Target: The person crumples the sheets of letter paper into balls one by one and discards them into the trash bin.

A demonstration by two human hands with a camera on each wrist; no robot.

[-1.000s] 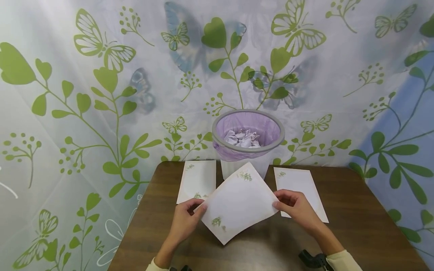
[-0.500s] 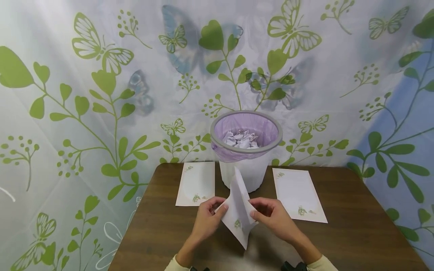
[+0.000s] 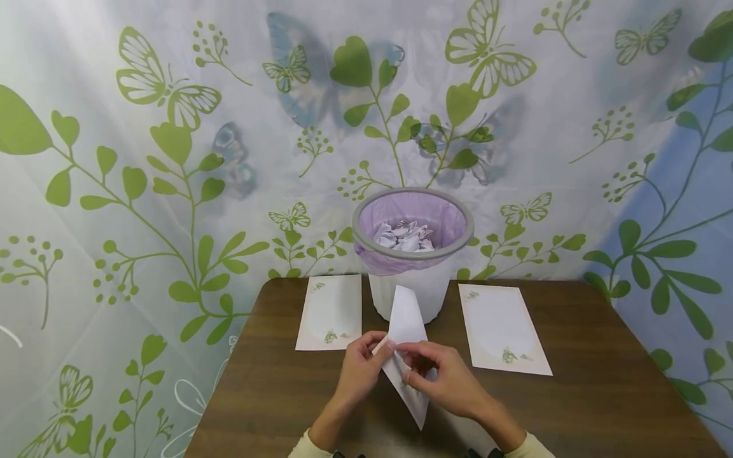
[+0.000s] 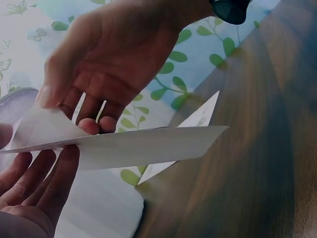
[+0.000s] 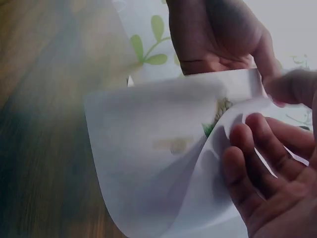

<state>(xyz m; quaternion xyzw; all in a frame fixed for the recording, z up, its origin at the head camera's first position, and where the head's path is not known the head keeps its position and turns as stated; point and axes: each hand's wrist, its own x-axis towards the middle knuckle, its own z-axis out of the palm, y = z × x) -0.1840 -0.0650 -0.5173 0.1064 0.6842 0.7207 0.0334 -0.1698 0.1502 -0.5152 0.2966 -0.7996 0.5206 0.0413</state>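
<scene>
Both hands hold a sheet of white printed paper (image 3: 408,315), bent over into a narrow fold in front of the bin. My left hand (image 3: 359,370) pinches its left edge between thumb and fingers. Close against it, my right hand (image 3: 449,383) grips the other side, its thumb on the near part. In the right wrist view, the sheet (image 5: 133,134) curves over on itself, with a small green plant print near the fold and the right fingers (image 5: 242,163) pressed along it. The left wrist view shows the paper (image 4: 138,146) almost edge-on between both hands.
A white bin (image 3: 438,296) with a grey rim and purple liner stands at the table's back edge. Crumpled paper (image 3: 405,236) lies inside. One flat printed sheet (image 3: 332,312) is left of it, another (image 3: 504,327) right, on the brown table (image 3: 601,356). Behind hangs a leaf-and-butterfly curtain (image 3: 229,95).
The sheet was spread nearly flat between the hands a second ago. The hands have come together, the right moving left, and the paper is now folded over and narrow.
</scene>
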